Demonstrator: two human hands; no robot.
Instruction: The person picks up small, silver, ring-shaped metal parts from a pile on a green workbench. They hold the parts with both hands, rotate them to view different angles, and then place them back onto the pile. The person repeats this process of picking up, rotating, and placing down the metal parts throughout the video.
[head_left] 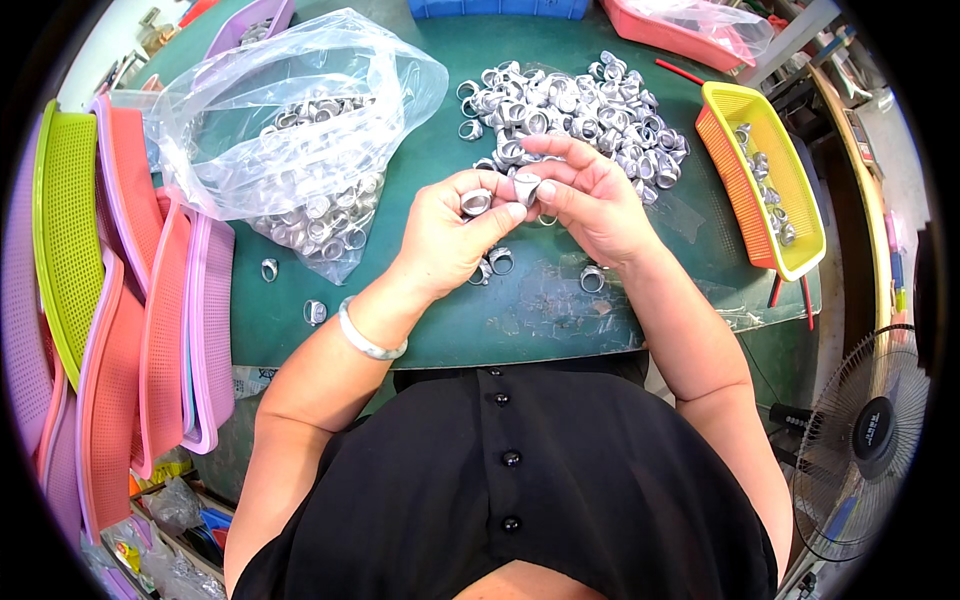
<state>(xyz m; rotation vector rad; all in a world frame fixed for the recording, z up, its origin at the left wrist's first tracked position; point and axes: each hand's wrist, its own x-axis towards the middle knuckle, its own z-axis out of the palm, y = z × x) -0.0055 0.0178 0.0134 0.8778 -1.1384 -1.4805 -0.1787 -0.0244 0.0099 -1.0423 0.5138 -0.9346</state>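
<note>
One grey ring (475, 203) is pinched in the left hand (443, 228), just left of a second ring (526, 188) gripped by the right hand (606, 212), both nearer than the ring pile (575, 108) on the worktop (440, 335).

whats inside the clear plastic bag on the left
Many silvery metal rings lie heaped inside the clear plastic bag; any buried deeper in the heap are hidden by the outer ones.

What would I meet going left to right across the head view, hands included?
Stacked plastic baskets → clear plastic bag holding metal rings → left hand → silver ring at the fingertips → right hand → yellow basket → fan.
</note>
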